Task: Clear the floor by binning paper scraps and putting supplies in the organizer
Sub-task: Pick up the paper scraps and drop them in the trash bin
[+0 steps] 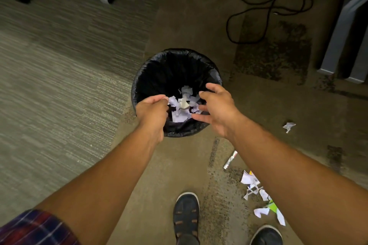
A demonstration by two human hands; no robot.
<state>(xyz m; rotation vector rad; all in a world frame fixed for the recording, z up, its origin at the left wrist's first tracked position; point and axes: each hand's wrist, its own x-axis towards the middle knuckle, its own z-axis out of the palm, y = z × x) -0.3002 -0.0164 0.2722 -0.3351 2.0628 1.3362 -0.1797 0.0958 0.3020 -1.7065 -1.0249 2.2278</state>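
Paper scraps in lined bin; my left hand curled, grasp unclear; right hand spread, empty, above rim.

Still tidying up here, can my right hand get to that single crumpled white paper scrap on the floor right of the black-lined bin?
Probably yes: the right hand is open, and bare floor surrounds the crumpled white paper scrap.

Probably an office, carpet tiles, lined wastebin, cable
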